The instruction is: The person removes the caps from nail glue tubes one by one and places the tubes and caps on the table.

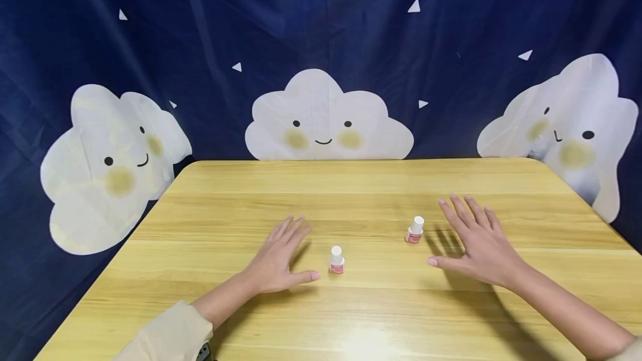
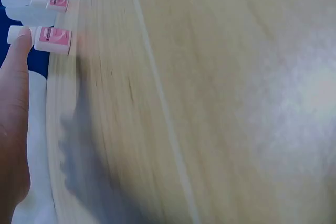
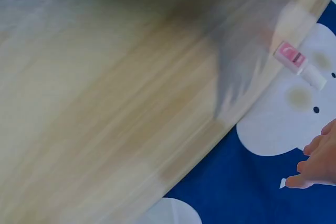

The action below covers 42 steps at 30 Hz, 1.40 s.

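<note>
Two small white bottles are seen on the wooden surface (image 1: pixel 251 183). The left bottle (image 1: pixel 337 261) is found just beside the thumb of the left hand (image 1: pixel 278 263). The right bottle (image 1: pixel 414 230) is placed a bit farther from the person, near the fingertips of the right hand (image 1: pixel 478 247). Both bottles are stood upright, and a gap is left between them. Each is topped with a white cap and marked with a pink label. The small words on the labels cannot be read.

Nothing is held by the left hand: its fingers are stretched out and its thumb is spread away from them. Nothing is held by the right hand either; its fingers are spread wide. Neither bottle is touched in the head view. In the left wrist view, a cap is partly covered by the thumb, but only because the thumb is in front.

As far as can be judged, both bottles are set down and both caps are on. No bottle is lifted or opened, and no grip is made. Whether a start or an end is shown cannot be told.

Behind the surface, a dark blue cloth (image 1: pixel 301 15) printed with smiling clouds (image 1: pixel 328 113) is hung.
</note>
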Motion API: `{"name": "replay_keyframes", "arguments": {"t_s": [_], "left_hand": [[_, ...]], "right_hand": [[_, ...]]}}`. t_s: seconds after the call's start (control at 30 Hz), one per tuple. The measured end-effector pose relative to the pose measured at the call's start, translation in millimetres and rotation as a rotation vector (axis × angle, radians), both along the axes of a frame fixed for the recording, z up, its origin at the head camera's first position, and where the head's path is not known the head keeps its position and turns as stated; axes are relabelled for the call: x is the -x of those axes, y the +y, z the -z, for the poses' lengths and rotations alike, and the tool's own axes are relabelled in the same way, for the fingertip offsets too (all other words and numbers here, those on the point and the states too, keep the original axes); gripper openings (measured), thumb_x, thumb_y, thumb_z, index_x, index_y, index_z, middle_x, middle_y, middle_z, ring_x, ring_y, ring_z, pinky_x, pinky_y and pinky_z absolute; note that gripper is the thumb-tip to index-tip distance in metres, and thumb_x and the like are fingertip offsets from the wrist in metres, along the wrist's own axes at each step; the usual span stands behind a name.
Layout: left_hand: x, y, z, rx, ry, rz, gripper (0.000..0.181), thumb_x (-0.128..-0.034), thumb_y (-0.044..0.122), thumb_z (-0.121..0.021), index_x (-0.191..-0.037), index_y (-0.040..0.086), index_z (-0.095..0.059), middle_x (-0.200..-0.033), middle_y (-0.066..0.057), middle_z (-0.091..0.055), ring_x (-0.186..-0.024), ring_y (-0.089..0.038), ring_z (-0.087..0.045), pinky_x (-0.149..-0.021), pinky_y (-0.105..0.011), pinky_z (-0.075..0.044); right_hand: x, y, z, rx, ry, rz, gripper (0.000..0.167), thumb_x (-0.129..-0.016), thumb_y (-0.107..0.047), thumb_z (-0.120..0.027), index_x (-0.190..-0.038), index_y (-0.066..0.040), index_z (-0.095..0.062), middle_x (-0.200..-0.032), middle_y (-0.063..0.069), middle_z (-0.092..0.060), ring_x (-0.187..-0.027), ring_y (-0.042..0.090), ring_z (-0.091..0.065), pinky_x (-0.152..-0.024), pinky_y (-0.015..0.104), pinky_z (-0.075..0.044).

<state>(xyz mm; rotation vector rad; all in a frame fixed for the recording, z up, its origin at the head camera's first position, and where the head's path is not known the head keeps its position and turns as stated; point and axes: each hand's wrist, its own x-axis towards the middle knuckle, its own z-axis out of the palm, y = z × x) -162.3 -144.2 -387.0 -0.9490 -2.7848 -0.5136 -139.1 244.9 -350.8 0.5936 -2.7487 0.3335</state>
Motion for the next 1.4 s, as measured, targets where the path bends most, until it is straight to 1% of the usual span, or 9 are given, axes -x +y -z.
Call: {"name": "replay_keyframes", "arguments": {"t_s": [0.2, 0.43, 0.63, 0.77, 0.87, 0.93, 1.03, 1.17, 1.4], "left_hand": [[-3.0, 6.3, -4.8, -0.111, -0.107, 0.039, 0.081, -0.0753, 0.054, -0.067, -0.136, 0.006, -0.044, -0.148, -0.016, -0.035, -0.137, -0.039, -0.029, -0.106, -0.064, -0.027], [-4.6, 13.7, -7.4, -0.253, -0.251, 0.08, 0.076, -0.0757, 0.045, -0.073, -0.134, 0.004, -0.046, -0.146, -0.017, -0.037, -0.135, -0.039, -0.032, -0.107, -0.059, -0.031], [-4.8, 19.5, -4.6, -0.347, -0.276, 0.109, 0.069, -0.0745, 0.035, -0.077, -0.128, 0.0, -0.051, -0.138, -0.02, -0.046, -0.128, -0.035, -0.044, -0.105, -0.051, -0.038], [-5.5, 22.5, -2.6, -0.424, -0.345, 0.107, 0.066, -0.0738, 0.03, -0.078, -0.125, -0.003, -0.053, -0.134, -0.021, -0.051, -0.123, -0.034, -0.05, -0.104, -0.047, -0.04], [-6.0, 24.9, -1.7, -0.483, -0.429, 0.071, 0.064, -0.0739, 0.026, -0.078, -0.125, -0.003, -0.053, -0.13, -0.02, -0.054, -0.12, -0.034, -0.053, -0.103, -0.044, -0.041], [-5.8, 26.4, -1.6, -0.513, -0.467, 0.04, 0.063, -0.0736, 0.025, -0.078, -0.124, -0.003, -0.054, -0.127, -0.02, -0.057, -0.118, -0.033, -0.055, -0.102, -0.043, -0.042], [-5.2, 28.2, -1.8, -0.548, -0.514, -0.003, 0.06, -0.0732, 0.023, -0.079, -0.123, -0.003, -0.056, -0.124, -0.019, -0.059, -0.116, -0.032, -0.057, -0.101, -0.042, -0.044], [-5.6, 30.3, -1.8, -0.576, -0.557, -0.024, 0.055, -0.0718, 0.021, -0.079, -0.118, -0.003, -0.06, -0.122, -0.017, -0.061, -0.114, -0.031, -0.058, -0.099, -0.041, -0.046], [-6.8, 34.1, 2.2, -0.613, -0.593, -0.047, 0.045, -0.0717, 0.021, -0.08, -0.109, -0.001, -0.066, -0.115, -0.016, -0.065, -0.112, -0.03, -0.06, -0.097, -0.041, -0.048]], "right_hand": [[-0.3, -12, -7.8, 0.068, -0.002, -0.073, 0.103, -0.07, -0.056, -0.072, -0.148, -0.012, -0.022, -0.152, 0.02, -0.023, -0.14, 0.041, -0.013, -0.108, 0.066, -0.01], [-1.1, -25, -10.1, 0.146, -0.007, -0.141, 0.096, -0.07, -0.049, -0.076, -0.144, -0.009, -0.031, -0.146, 0.024, -0.033, -0.134, 0.045, -0.021, -0.101, 0.069, -0.018], [-2.3, -37, -13.2, 0.218, -0.06, -0.199, 0.091, -0.072, -0.04, -0.077, -0.143, -0.007, -0.033, -0.142, 0.027, -0.037, -0.131, 0.049, -0.024, -0.096, 0.071, -0.021], [-3.4, -44, -14.6, 0.229, -0.095, -0.222, 0.088, -0.073, -0.039, -0.076, -0.143, -0.006, -0.034, -0.143, 0.023, -0.039, -0.131, 0.048, -0.026, -0.096, 0.071, -0.023], [-3.1, -50, -15.5, 0.248, -0.102, -0.247, 0.083, -0.074, -0.036, -0.076, -0.14, -0.004, -0.037, -0.137, 0.018, -0.047, -0.13, 0.045, -0.03, -0.097, 0.069, -0.027], [-2.6, -54, -16.8, 0.267, -0.109, -0.26, 0.079, -0.075, -0.034, -0.076, -0.138, -0.001, -0.04, -0.134, 0.017, -0.05, -0.128, 0.042, -0.034, -0.098, 0.064, -0.033], [-1.8, -61, -18.8, 0.309, -0.147, -0.273, 0.074, -0.076, -0.03, -0.075, -0.136, 0.001, -0.043, -0.132, 0.017, -0.052, -0.113, 0.033, -0.047, -0.085, 0.042, -0.05], [-0.3, -69, -18.6, 0.348, -0.175, -0.276, 0.066, -0.077, -0.028, -0.075, -0.131, 0.001, -0.049, -0.132, 0.018, -0.052, -0.092, 0.02, -0.054, -0.06, 0.023, -0.049], [2.1, -83, -11.2, 0.44, -0.214, -0.284, 0.054, -0.078, -0.024, -0.075, -0.122, 0.002, -0.056, -0.123, 0.018, -0.06, -0.112, 0.033, -0.057, -0.085, 0.048, -0.052]]}}
